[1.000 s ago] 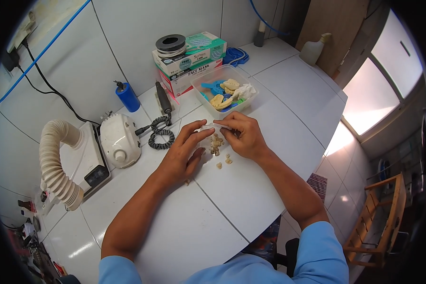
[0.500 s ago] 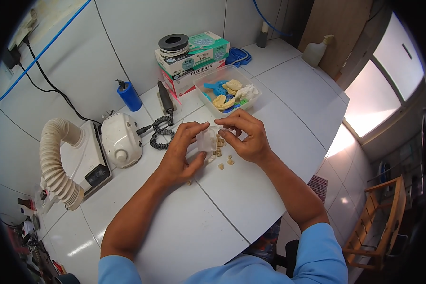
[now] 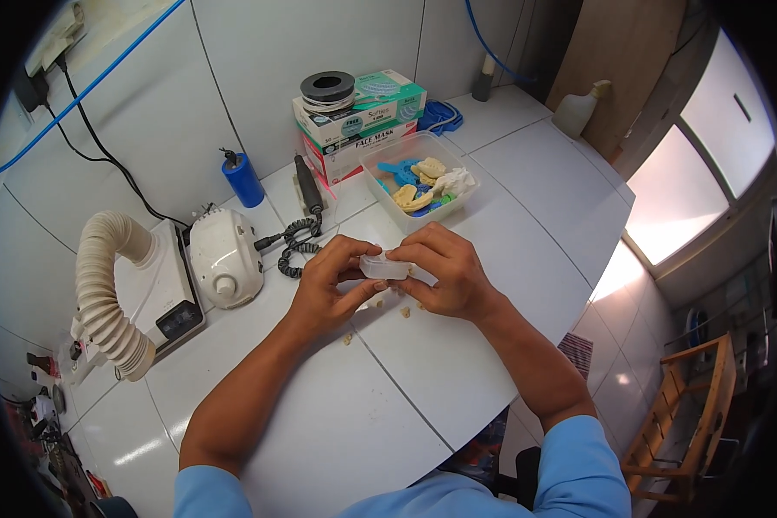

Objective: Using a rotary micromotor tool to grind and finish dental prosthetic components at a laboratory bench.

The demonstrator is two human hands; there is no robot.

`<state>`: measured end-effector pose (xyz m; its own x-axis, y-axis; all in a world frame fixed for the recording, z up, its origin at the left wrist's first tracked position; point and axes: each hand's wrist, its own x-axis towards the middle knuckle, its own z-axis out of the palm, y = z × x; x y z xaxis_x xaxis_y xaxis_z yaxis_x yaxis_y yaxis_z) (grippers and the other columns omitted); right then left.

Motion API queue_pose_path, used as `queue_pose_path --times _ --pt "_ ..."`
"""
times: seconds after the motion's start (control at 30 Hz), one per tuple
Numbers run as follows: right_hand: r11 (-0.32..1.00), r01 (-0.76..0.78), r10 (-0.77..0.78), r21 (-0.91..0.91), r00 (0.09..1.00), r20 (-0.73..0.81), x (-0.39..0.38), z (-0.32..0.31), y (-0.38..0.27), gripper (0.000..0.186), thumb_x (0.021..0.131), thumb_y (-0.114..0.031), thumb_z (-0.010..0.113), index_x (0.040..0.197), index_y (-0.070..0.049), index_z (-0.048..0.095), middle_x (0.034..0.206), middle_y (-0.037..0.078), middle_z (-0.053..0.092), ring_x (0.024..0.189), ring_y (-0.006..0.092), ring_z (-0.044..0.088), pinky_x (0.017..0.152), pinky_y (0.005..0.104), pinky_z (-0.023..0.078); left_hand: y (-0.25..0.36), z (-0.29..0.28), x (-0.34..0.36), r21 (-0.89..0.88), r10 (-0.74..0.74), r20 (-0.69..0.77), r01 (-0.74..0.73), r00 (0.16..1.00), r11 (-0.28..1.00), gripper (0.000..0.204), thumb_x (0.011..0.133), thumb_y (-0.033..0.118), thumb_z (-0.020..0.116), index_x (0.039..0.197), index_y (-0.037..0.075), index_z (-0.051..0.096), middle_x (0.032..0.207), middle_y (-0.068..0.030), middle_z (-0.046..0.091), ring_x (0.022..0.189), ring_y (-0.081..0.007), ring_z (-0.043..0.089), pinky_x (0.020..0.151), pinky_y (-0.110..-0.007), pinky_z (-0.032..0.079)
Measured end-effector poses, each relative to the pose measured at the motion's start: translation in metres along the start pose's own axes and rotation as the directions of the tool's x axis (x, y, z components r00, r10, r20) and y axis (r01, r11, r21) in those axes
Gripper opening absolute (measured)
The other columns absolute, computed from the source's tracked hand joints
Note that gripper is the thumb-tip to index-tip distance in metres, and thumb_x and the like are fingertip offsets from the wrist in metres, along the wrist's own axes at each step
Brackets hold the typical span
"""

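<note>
Between my hands is a small translucent plastic box (image 3: 383,268), held just above the white tiled table (image 3: 345,406). My left hand (image 3: 332,281) grips its left end, thumb below and fingers on top. My right hand (image 3: 445,269) pinches the other end, with the fingertips on its upper edge. What the box holds, if anything, I cannot make out. Under and around it lie several small beige tooth-like pieces (image 3: 406,312), partly covered by my hands; one lone piece (image 3: 347,339) rests near my left wrist.
Behind my hands stands a clear plastic tub (image 3: 423,216) with beige dental casts and blue pieces. Face mask boxes (image 3: 363,129) carry a wire spool (image 3: 328,88). To the left are a black handpiece (image 3: 307,183), its white control unit (image 3: 224,259), a ribbed hose (image 3: 104,285) and a blue cylinder (image 3: 243,180).
The small box has tipped from showing its broad face to lying flatter. My right hand has moved lower and left onto it, covering more of the loose pieces.
</note>
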<state>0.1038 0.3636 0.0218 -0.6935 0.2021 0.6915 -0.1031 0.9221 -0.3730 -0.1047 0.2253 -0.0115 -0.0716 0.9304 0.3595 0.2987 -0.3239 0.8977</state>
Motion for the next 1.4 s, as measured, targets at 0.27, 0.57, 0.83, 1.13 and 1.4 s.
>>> queue_pose_path --times 0.27,0.57,0.83,1.13,1.4 --pt "0.993 -0.120 0.120 0.012 0.981 -0.150 -0.003 -0.003 0.007 0.036 0.079 -0.005 0.093 0.112 -0.002 0.078 0.095 0.012 0.072 0.080 0.0248 0.069 0.070 0.0346 0.058 -0.010 0.001 0.002 -0.199 -0.052 -0.130 0.026 0.990 0.980 0.040 0.118 0.027 0.054 0.144 -0.003 0.053 0.128 -0.0136 0.063 0.119 -0.0229 0.072 0.102 -0.036 0.060" --pt "0.956 -0.278 0.293 0.093 0.896 -0.333 -0.005 -0.010 0.025 0.035 0.095 -0.014 0.085 0.125 0.002 0.077 0.094 0.011 0.074 0.076 0.0161 0.068 0.072 0.0299 0.056 -0.004 0.001 0.004 0.036 0.045 -0.250 -0.037 0.967 0.999 0.032 0.119 0.023 0.047 0.136 0.001 0.064 0.101 -0.0060 0.069 0.083 -0.0098 0.059 0.076 -0.027 0.051" --pt "0.919 -0.348 0.395 0.186 0.802 -0.448 -0.013 -0.017 0.034 0.030 0.106 -0.018 0.074 0.127 0.004 0.075 0.100 0.012 0.080 0.085 0.0135 0.074 0.079 0.0289 0.058 -0.003 0.002 0.000 0.050 0.025 -0.240 -0.013 0.970 0.999 0.029 0.119 0.024 0.049 0.130 0.004 0.067 0.086 -0.0010 0.067 0.070 -0.0068 0.052 0.065 -0.025 0.045" --pt "0.910 -0.337 0.415 0.241 0.743 -0.525 -0.002 -0.043 0.023 0.032 0.109 -0.014 0.069 0.135 0.004 0.069 0.099 0.006 0.070 0.091 0.0118 0.065 0.084 0.0268 0.057 -0.009 0.003 0.004 0.044 0.034 -0.239 -0.024 0.970 0.999 0.028 0.118 0.024 0.051 0.128 0.004 0.069 0.082 -0.0008 0.067 0.067 -0.0059 0.053 0.062 -0.025 0.045" --pt "0.966 -0.248 0.241 0.071 0.770 -0.591 0.041 -0.092 -0.007 0.033 0.104 -0.016 0.073 0.133 -0.001 0.074 0.111 0.012 0.079 0.096 0.0162 0.073 0.083 0.0313 0.060 -0.009 0.003 0.001 0.038 -0.013 -0.225 0.023 0.974 0.999 0.027 0.117 0.022 0.052 0.128 0.004 0.069 0.083 -0.0015 0.069 0.068 -0.0067 0.056 0.064 -0.026 0.048"
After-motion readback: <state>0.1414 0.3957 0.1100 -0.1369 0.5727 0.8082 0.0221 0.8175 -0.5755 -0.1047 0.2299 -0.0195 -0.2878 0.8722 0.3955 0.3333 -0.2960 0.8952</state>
